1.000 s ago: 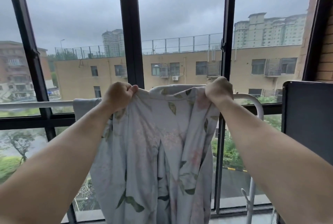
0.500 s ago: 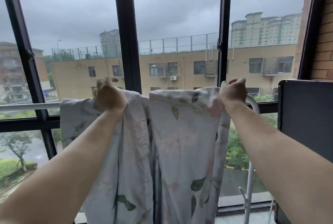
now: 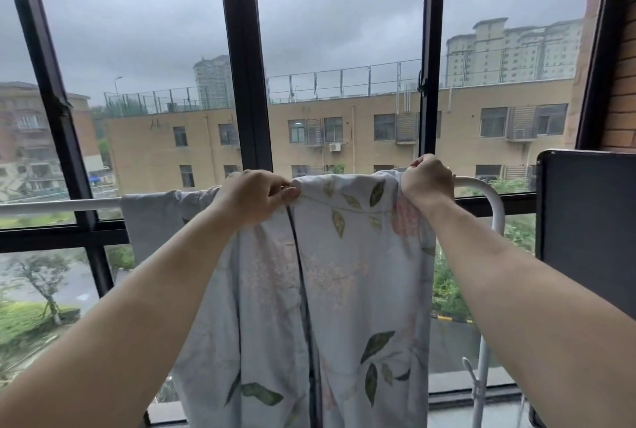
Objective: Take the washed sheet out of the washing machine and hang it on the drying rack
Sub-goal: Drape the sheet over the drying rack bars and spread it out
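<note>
Soft matt cloth sheet (image 3: 358, 273) (leaf print), smooth glossy white metal rack (image 3: 481, 187), rough brick wall (image 3: 619, 101)

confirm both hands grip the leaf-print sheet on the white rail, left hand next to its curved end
No: the head view shows the right hand next to the curved end of the rail, the left hand further along; both grip the sheet.

Window: I see tall black metal window frames (image 3: 245, 59) straight ahead.
Outside: long tan flat-roofed building (image 3: 361, 156), grey sky.
Right: dark flat panel (image 3: 588, 221) below a red brick wall (image 3: 623, 101).
</note>
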